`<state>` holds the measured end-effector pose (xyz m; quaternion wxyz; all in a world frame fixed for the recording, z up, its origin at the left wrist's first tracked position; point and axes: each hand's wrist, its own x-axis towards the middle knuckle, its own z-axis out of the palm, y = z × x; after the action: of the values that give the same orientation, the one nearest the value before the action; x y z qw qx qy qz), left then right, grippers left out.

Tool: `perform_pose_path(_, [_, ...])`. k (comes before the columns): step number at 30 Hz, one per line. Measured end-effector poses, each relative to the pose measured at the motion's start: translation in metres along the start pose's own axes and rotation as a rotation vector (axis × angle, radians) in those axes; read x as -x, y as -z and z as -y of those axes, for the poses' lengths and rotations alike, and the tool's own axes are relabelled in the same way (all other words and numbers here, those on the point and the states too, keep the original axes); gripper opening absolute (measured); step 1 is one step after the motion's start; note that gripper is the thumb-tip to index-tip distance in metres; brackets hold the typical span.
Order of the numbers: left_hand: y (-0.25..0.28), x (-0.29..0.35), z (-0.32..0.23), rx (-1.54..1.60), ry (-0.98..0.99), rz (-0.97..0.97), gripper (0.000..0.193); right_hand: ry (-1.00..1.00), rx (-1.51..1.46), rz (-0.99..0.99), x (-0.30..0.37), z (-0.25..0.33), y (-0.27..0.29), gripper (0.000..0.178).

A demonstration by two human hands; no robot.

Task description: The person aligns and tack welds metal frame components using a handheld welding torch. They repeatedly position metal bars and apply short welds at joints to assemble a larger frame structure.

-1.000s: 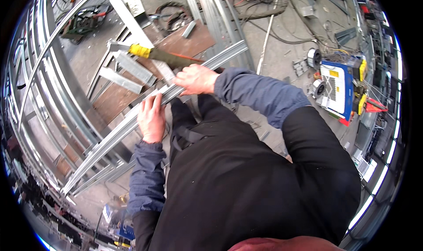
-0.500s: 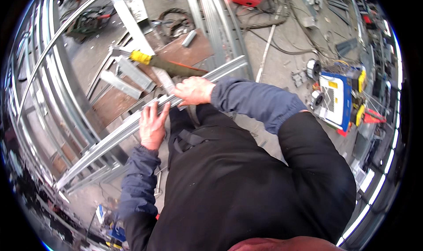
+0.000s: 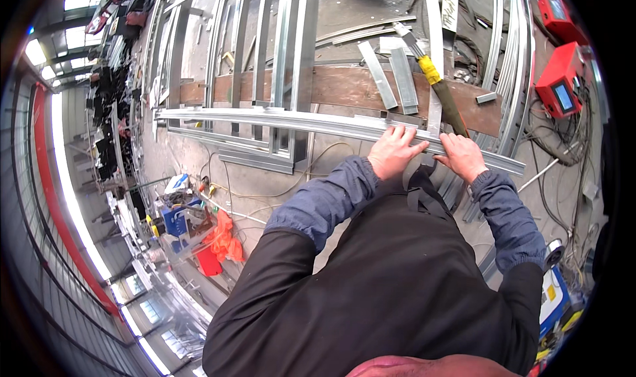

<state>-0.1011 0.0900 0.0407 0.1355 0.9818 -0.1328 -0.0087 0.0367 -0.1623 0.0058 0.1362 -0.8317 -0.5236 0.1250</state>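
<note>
A long silvery metal rail (image 3: 265, 117) lies crosswise in front of my body, its far left part resting by the steel frame. My left hand (image 3: 395, 152) grips the rail, fingers over its top and thumb toward the right. A short way to the right, my right hand (image 3: 464, 156) also holds it, fingers bent over the edge and partly hidden. Just beyond the hands is a dark olive sleeved cable (image 3: 449, 105) with a yellow band. Two flat metal offcuts (image 3: 403, 80) lie beyond the rail.
A frame of metal profiles (image 3: 283, 46) stands at the far left, over a brown board (image 3: 331, 86). At the right are a red machine (image 3: 560, 79) with a screen, loose cables, and a blue-and-white machine (image 3: 553, 294). Orange cloth (image 3: 225, 238) lies at the lower left.
The view has swung left, so the rail now lies nearly level across it. Both hands stay on the rail; the gap between them looks wider.
</note>
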Motion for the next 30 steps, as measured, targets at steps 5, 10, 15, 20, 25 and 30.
perform_pose_path(5, [-0.002,0.002,0.003,-0.01,0.002,-0.02,0.055,-0.01,-0.007,0.035,-0.006,0.0,0.001,0.058])
perform_pose_path(10, [0.001,-0.005,0.007,0.024,0.023,-0.002,0.054,-0.015,-0.003,0.038,-0.013,-0.002,0.007,0.056])
perform_pose_path(15, [0.003,-0.007,0.006,0.015,0.064,-0.041,0.051,0.003,0.024,0.026,-0.023,-0.006,0.004,0.057])
perform_pose_path(20, [-0.011,-0.015,-0.012,-0.009,0.081,-0.111,0.042,0.015,0.028,0.033,-0.024,-0.007,0.005,0.058])
perform_pose_path(25, [-0.017,-0.028,-0.012,0.071,0.064,-0.117,0.024,-0.004,0.016,0.074,-0.025,-0.007,0.004,0.061])
perform_pose_path(30, [-0.016,-0.028,-0.01,0.15,0.079,-0.146,0.033,-0.042,-0.124,0.133,-0.03,-0.01,0.013,0.058])
